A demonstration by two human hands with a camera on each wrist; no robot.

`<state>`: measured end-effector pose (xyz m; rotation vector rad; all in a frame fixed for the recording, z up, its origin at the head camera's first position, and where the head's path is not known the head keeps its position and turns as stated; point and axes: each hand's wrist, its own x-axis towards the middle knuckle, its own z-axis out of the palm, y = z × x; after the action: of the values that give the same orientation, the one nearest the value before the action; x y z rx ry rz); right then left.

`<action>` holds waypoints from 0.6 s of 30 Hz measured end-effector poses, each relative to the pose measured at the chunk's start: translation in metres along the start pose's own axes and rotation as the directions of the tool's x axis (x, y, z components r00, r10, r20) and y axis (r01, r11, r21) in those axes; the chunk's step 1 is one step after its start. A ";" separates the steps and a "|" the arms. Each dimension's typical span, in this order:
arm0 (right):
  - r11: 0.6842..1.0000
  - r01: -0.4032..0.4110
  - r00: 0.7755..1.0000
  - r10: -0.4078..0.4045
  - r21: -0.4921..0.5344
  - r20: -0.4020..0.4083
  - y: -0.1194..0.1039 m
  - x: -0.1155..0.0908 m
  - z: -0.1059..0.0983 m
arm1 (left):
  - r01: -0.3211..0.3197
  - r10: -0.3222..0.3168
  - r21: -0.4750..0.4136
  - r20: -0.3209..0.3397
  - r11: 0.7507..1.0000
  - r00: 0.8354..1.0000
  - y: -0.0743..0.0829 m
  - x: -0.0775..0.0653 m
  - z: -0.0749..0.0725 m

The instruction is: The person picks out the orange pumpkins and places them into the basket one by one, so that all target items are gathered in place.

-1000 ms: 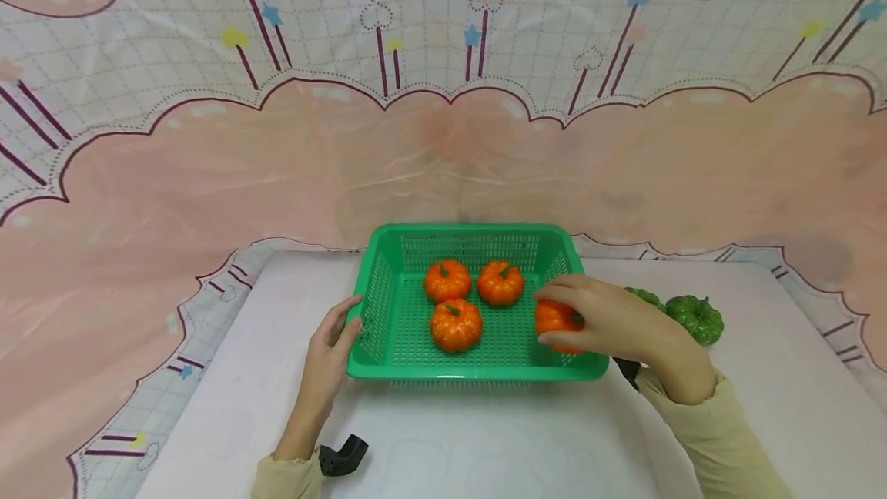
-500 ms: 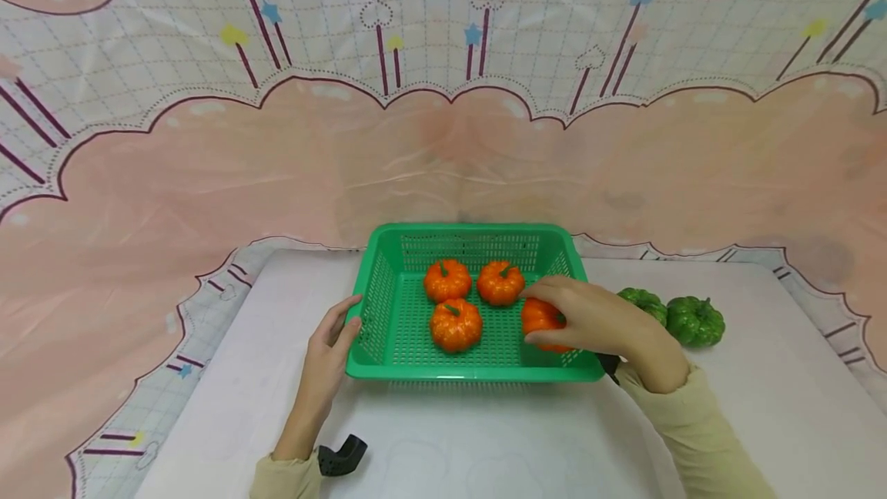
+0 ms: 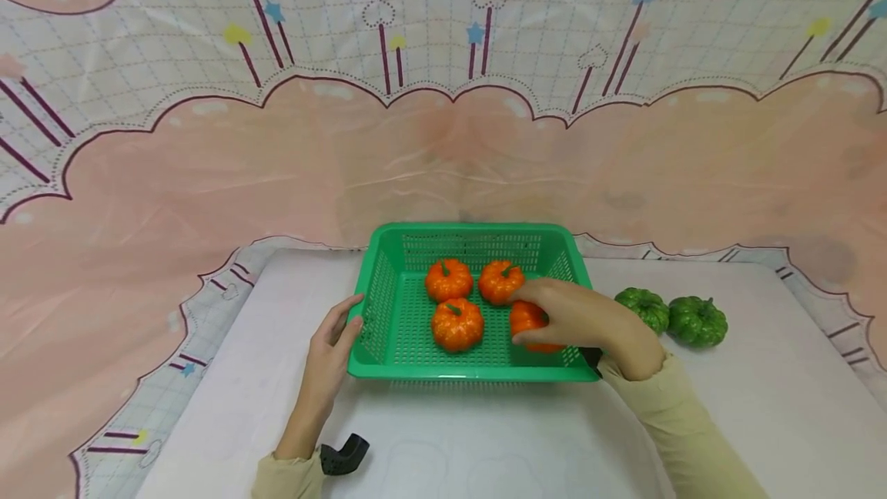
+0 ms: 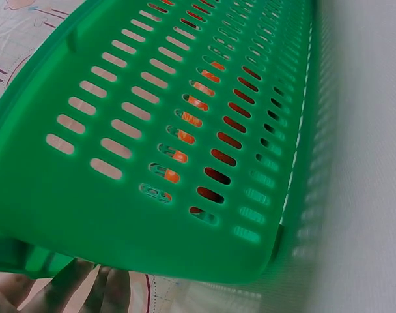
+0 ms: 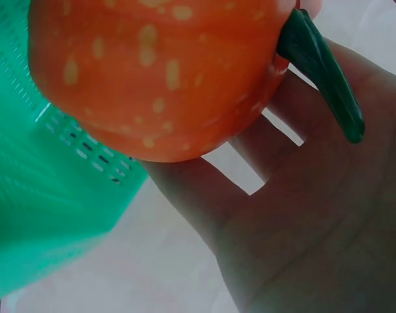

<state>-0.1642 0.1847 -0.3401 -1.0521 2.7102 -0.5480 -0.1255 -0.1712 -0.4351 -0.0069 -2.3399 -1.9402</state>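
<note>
My right hand (image 3: 575, 318) holds a small orange pumpkin (image 3: 527, 327) inside the right part of the green plastic basket (image 3: 478, 373). In the right wrist view the pumpkin (image 5: 165, 78) shows yellow flecks and a dark green stem, with fingers (image 5: 191, 195) curved around its far side. My left hand (image 3: 331, 349) grips the basket's left rim. From the left wrist, its fingers (image 4: 68, 287) show at the rim below the slotted wall (image 4: 139, 215), their tips partly hidden. Three more orange pumpkins, back left (image 3: 449, 280), back middle (image 3: 500, 283) and front (image 3: 457, 325), sit in the basket.
Two green pumpkins (image 3: 643, 309) lie side by side on the white table (image 3: 513, 437), right of the basket. A patterned cloth (image 3: 450, 152) hangs behind the table. A black wrist mount (image 3: 344, 455) juts from the left sleeve.
My right hand has moved left with the orange pumpkin, closer to the other pumpkins in the basket. More of the green pumpkins now shows. The left hand stays at the rim.
</note>
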 end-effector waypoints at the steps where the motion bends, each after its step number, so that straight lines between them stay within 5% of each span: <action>1: 1.000 -0.005 1.000 0.005 -0.001 0.003 0.000 0.002 0.000 | 0.000 0.000 0.000 -0.001 1.000 1.000 0.000 0.000 0.000; 18: 0.999 -0.037 0.995 0.039 -0.018 0.091 0.005 0.023 0.008 | 0.002 -0.002 -0.006 -0.002 1.000 1.000 0.001 0.000 0.002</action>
<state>-0.1817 0.1701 -0.3504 -1.0018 2.6528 -0.4610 -0.1253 -0.1688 -0.4348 -0.0036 -2.3332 -1.9475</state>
